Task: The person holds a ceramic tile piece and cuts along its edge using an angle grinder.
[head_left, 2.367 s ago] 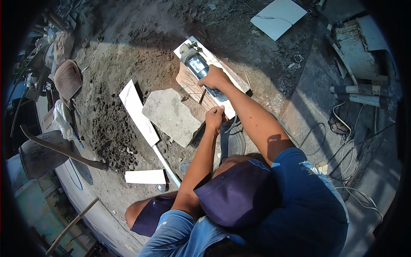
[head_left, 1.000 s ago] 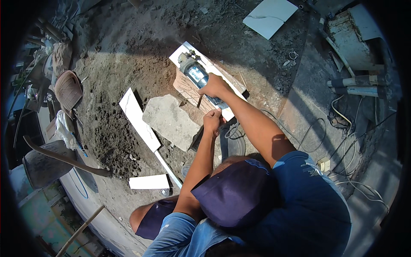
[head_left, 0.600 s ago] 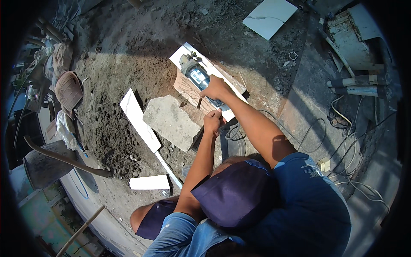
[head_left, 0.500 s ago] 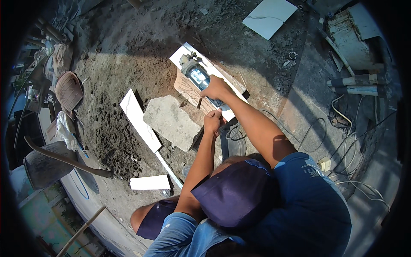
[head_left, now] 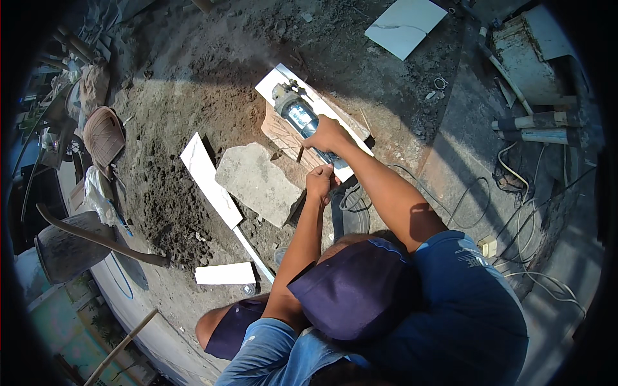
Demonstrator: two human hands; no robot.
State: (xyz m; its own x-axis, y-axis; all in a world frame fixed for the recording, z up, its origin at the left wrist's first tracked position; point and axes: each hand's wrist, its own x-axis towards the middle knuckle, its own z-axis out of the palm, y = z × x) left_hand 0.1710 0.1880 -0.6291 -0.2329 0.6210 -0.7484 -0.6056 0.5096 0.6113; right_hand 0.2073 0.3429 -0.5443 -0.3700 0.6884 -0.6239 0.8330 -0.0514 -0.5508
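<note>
My right hand (head_left: 327,135) is wrapped around the body of an angle grinder (head_left: 300,116), a dark tool with a shiny casing. The grinder's metal head points away from me, over a long white tile strip (head_left: 346,172). At the strip's near end my left hand (head_left: 320,183) is closed on the edge of the tile, just behind the grinder's tail. Beneath the strip lies a reddish-brown slab (head_left: 281,134). The grinder's disc cannot be made out, and the left fingertips are partly hidden.
A rough stone slab (head_left: 257,183) lies left of the work, beside another white tile strip (head_left: 211,180). A short white tile piece (head_left: 225,274) is nearer. Far right rests a larger white tile (head_left: 405,27). Cables (head_left: 473,193) loop at right; a wooden-handled tool (head_left: 103,237) is at left.
The grinder and my right hand have shifted slightly toward me and to the right along the tile. My left hand stays in place. Faint dust shows beyond the tile's far end.
</note>
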